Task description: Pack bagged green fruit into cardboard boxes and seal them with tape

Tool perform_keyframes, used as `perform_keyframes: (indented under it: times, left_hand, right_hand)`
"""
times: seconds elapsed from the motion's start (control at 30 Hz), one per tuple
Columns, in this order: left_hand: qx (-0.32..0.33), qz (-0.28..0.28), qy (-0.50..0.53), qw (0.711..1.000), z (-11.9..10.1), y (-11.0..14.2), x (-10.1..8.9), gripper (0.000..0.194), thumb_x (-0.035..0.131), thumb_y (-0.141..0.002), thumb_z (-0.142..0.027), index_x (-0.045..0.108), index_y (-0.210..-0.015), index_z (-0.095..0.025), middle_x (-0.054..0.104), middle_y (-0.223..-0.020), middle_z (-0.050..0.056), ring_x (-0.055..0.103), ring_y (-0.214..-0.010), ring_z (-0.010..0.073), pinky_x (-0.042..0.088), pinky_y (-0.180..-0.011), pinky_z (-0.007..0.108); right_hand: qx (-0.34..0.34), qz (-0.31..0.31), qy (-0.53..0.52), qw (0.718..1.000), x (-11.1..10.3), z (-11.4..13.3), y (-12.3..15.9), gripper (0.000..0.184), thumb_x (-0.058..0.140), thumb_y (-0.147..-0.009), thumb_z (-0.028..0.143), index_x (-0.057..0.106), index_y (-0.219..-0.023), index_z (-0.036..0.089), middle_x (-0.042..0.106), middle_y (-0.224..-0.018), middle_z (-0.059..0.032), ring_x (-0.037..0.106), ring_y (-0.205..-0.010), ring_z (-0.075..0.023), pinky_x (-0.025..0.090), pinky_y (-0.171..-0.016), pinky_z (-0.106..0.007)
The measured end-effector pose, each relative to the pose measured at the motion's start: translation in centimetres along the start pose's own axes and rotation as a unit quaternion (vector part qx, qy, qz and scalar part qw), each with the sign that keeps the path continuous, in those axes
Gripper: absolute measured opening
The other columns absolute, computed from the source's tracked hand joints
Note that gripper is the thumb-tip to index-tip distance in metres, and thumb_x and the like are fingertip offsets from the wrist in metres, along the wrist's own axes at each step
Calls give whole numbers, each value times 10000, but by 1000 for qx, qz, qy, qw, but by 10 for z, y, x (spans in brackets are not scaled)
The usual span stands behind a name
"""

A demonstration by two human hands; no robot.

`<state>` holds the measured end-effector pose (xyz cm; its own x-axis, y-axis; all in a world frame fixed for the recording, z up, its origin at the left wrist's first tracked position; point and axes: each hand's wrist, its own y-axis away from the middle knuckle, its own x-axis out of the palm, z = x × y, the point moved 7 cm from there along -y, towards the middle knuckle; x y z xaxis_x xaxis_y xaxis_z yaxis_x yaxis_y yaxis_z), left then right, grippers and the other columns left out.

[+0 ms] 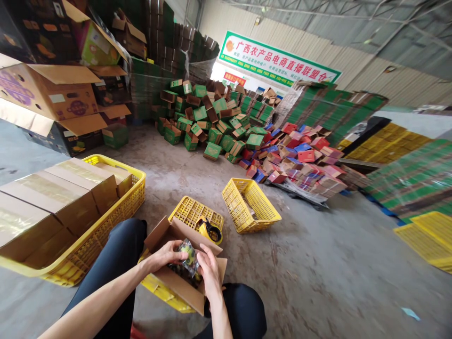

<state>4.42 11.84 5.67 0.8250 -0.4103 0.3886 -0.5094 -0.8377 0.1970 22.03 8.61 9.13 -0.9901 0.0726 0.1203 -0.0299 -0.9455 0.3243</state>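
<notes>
- Over the open cardboard box (pixel 187 288), the left hand (pixel 168 253) pinches a clear packet (pixel 189 256) between thumb and fingers; the right hand (pixel 209 267) meets its other edge, though whether that grip is closed I cannot tell.
- A light hold on the film looks best — pressing the greenish contents could bruise or split something.
- Low and central over the opening seems right, wrists clear of the raised flaps.
- More packets (pixel 195 279) lie inside; setting one flat among them, rather than dropping it, would probably keep the layer even.
- Beyond the box, the tape dispenser (pixel 209 230) rests on a yellow crate (pixel 190 210) — best kept clear of the flaps.
</notes>
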Motion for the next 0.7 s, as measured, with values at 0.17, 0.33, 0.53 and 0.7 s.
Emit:
perform_keyframes:
  times: [0.17,0.33,0.53,0.7]
  left_hand:
    - [11,17,-27,999,2,-2,2,626,956,-682,-503,743,-1162,-160,742,-1030,87,690,-915,241,528,-768,297]
    - [26,-36,8,999,-2,0,-3,790,990,-643,-466,680,-1315,-189,703,-1258,138,680,-1063,286,540,-840,327]
    - [23,-69,51,996,0,0,-11,803,960,-689,-496,636,-1356,-189,722,-1202,138,701,-1026,273,530,-811,317]
    - [21,-49,53,997,1,-2,-11,720,955,-712,-471,667,-1299,-169,744,-1075,107,710,-928,236,509,-796,302]
  right_hand:
    - [-44,-11,30,999,-2,5,-5,687,930,-619,643,758,-1142,230,789,-1150,-108,696,-1200,-328,511,-1086,-452]
    - [-19,24,29,999,3,4,-4,646,970,-580,597,781,-1074,226,806,-1050,-102,731,-1099,-344,564,-994,-472]
    - [2,46,24,999,8,-1,-1,677,873,-707,660,726,-1215,238,797,-965,-64,763,-901,-274,596,-837,-398]
    - [38,63,51,996,13,-11,-1,747,839,-688,752,721,-1219,240,787,-858,-51,766,-766,-252,597,-719,-358]
